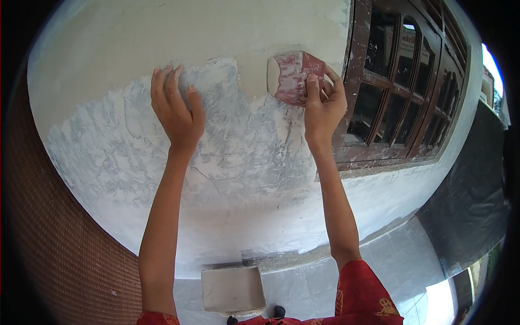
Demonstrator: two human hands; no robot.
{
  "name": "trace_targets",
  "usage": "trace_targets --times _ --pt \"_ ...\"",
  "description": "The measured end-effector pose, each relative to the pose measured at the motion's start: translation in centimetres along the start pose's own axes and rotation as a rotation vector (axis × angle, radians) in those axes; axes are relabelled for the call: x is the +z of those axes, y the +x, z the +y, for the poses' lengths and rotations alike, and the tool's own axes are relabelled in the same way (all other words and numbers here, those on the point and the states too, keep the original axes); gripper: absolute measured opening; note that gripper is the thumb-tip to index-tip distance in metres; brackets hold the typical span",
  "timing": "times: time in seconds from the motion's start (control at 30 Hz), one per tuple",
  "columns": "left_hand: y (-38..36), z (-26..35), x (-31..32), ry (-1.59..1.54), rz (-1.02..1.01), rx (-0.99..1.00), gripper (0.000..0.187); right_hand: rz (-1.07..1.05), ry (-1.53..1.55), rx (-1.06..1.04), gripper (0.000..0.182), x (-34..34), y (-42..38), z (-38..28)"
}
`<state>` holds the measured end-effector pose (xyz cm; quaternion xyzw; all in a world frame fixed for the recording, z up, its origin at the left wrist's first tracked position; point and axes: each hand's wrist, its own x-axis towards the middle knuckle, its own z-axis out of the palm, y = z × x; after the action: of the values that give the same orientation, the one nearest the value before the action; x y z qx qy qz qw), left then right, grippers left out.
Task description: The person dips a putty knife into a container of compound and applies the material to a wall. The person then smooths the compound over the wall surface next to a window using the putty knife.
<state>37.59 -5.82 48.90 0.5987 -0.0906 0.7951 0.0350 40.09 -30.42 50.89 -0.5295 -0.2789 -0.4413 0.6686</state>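
Observation:
My right hand (324,111) grips a red putty spreader (295,76) smeared with whitish paste, its thumb on the near face. The spreader lies against the upper wall (162,32), just left of the window frame, along the border between smooth cream coating and rough white-grey patches. My left hand (176,111) is raised to the same wall, fingers stretched and apart, holding nothing. Its fingertips are by the upper edge of the rough patch (227,146); whether the palm touches cannot be made out.
A brown wooden window (355,162) with dark panes stands at the right. Below, a pale rectangular container (234,290) of smooth paste sits on the grey tiled floor (319,281). Woven matting (70,238) covers the left side, and a dark sheet (466,200) hangs at the far right.

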Motion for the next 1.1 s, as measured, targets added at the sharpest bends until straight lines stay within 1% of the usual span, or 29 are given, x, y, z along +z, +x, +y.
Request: trace_targets --times 0.07,0.1,0.17,0.2,0.27,0.3,0.33,0.4,0.43,0.53,0.57,0.63,0.67,0.73,0.8,0.87,0.9,0.93,1.0,1.03,1.1 --pt "-0.1 -0.1 -0.1 0.0 -0.006 -0.003 0.041 0.187 0.04 -0.05 0.03 -2.0 1.4 1.3" --pt "-0.1 -0.1 -0.1 0.007 -0.011 0.004 0.04 0.179 0.04 -0.048 0.03 -2.9 1.9 1.3" --pt "-0.1 -0.1 -0.1 0.018 -0.019 0.007 0.04 0.345 0.085 -0.082 0.031 -4.1 2.6 1.1" --pt "-0.1 -0.1 0.0 0.014 -0.014 0.004 0.04 0.341 0.085 -0.079 0.031 -3.8 2.5 0.8" --pt "-0.1 -0.1 0.0 0.007 -0.015 -0.001 0.04 0.253 0.191 -0.111 0.032 -3.0 2.0 0.4" --pt "-0.1 -0.2 -0.1 0.008 -0.008 0.007 0.04 0.159 0.138 -0.118 0.031 -2.4 1.5 0.7" --pt "-0.1 -0.2 0.0 0.007 -0.001 0.016 0.04 0.163 0.132 -0.116 0.031 -1.4 0.7 0.2" --pt "-0.1 -0.2 0.2 -0.008 0.025 0.005 0.039 -0.056 0.056 -0.009 0.031 0.6 -0.8 -0.8" --pt "0.0 -0.2 0.2 -0.013 0.058 -0.007 0.037 -0.051 0.056 -0.008 0.031 0.8 -1.0 -0.7" --pt "0.0 -0.2 0.2 -0.01 0.057 -0.001 0.037 -0.03 0.035 -0.01 0.031 1.0 -0.8 0.4" --pt "0.0 -0.3 0.1 -0.004 0.062 0.002 0.037 0.034 0.045 -0.01 0.032 -0.1 -0.3 0.8" --pt "0.0 -0.1 -0.2 0.01 -0.012 0.014 0.041 0.153 0.038 -0.019 0.033 -2.7 1.1 1.6" --pt "0.0 -0.1 -0.1 0.013 -0.01 0.014 0.041 0.209 0.022 -0.029 0.033 -4.1 1.8 1.9" --pt "-0.1 -0.2 -0.1 0.019 -0.016 0.012 0.041 0.347 0.085 0.012 0.034 -6.2 2.9 1.7" --pt "-0.1 -0.2 -0.1 0.02 -0.018 0.012 0.041 0.373 0.08 -0.016 0.033 -6.9 3.0 1.4" --pt "-0.1 -0.1 0.0 0.013 -0.021 0.013 0.041 0.399 0.14 -0.038 0.032 -6.9 2.7 1.2" --pt "-0.1 -0.1 0.0 0.012 -0.016 0.014 0.041 0.344 0.177 -0.028 0.031 -5.8 2.0 0.2" --pt "-0.1 -0.1 0.0 0.011 -0.01 0.016 0.041 0.349 0.174 -0.028 0.031 -4.7 1.5 0.2" --pt "0.0 -0.1 0.0 0.006 -0.012 0.012 0.04 0.152 0.185 -0.069 0.032 -2.7 1.0 0.3" --pt "0.0 0.0 -0.1 0.008 -0.01 0.002 0.04 0.155 0.182 -0.069 0.032 -1.8 0.8 0.0" --pt "0.0 0.0 -0.1 0.009 -0.009 0.0 0.04 0.058 0.036 -0.04 0.033 -0.5 0.7 -0.6"
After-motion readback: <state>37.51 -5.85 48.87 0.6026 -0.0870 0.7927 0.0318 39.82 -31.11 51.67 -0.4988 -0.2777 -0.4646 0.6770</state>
